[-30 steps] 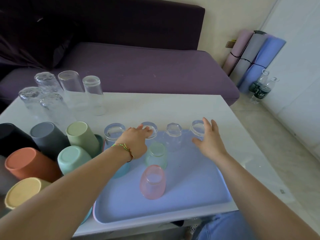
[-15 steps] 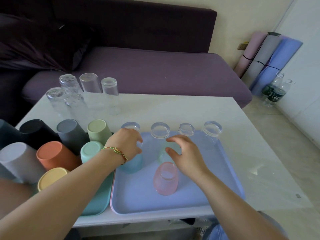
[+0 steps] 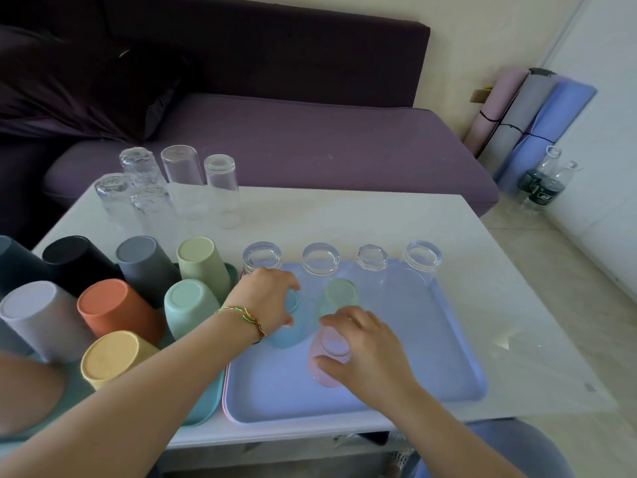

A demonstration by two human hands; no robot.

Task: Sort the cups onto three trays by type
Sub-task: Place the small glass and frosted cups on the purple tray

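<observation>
Gripping pink cup (image 3: 328, 343): right hand (image 3: 372, 355) fingers; left hand (image 3: 265, 298) fingers grasp blue cup (image 3: 287, 335); both base-up, upright.

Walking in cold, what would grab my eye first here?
Two hands work over the lavender tray in the middle: the left hand grips a blue tinted cup, and the right hand grips a pink tinted cup. To the left, upturned opaque cups in many colours crowd a teal tray. Clear glasses stand at the table's far left corner.
</observation>
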